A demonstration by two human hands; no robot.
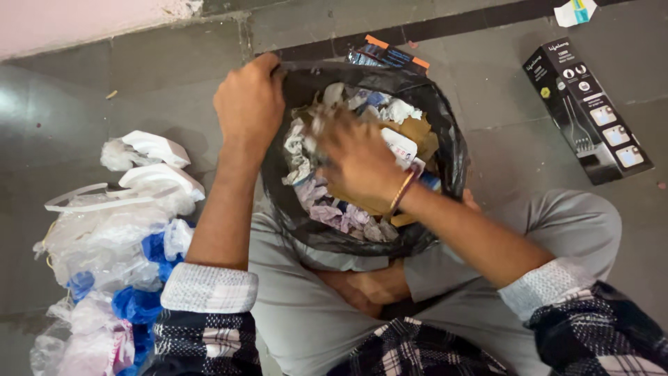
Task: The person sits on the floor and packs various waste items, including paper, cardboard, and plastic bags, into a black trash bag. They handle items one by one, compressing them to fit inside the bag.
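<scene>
A black trash bag (449,146) stands open on the grey floor between my knees. It is filled with crumpled white tissues, brown cardboard scraps and small packets (407,136). My left hand (249,101) is closed on the bag's rim at its far left side. Inside the bag's mouth, my right hand (355,160) presses down on the rubbish with blurred fingers; I cannot tell whether it holds anything. A thin bangle sits on that wrist.
A heap of clear, white and blue plastic bags (115,244) lies on the floor at my left. A long black product box (588,111) lies at the right. A flattened dark packet (390,54) lies behind the bag, and a small paper scrap (574,12) is at the top right.
</scene>
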